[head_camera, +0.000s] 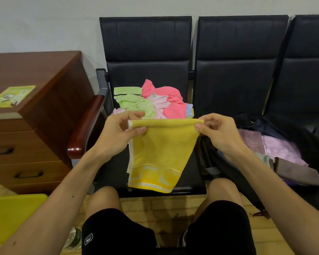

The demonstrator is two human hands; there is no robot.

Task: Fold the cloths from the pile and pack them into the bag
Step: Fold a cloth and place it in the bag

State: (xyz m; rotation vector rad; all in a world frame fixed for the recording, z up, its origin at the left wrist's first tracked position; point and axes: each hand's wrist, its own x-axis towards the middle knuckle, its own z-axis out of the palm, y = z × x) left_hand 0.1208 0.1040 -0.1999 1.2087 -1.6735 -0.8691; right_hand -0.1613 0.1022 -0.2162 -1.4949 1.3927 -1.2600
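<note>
1. Writing: a small white logo patch on the black shorts (pixel 118 234), lower centre of the frame, is too small to read; the print on the green leaflet (pixel 12 96) on the wooden cabinet (pixel 50 85) at left is likewise illegible.
2. Yellow cloth (pixel 158 155): terry texture, paler woven band near its lower hem, folded over at the top edge, hanging at frame centre above the black seat (pixel 190 183).
3. Left hand (pixel 122 133): grip pinches the cloth's upper left corner.
4. Right hand (pixel 217 131): grip pinches the upper right corner.
5. Pile (pixel 155 102): green, pink and coral cloths heaped behind the hands on the same seat.
6. Bag (pixel 302 137): dark, open, at right, apparently holding lilac cloth (pixel 282 148).
</note>
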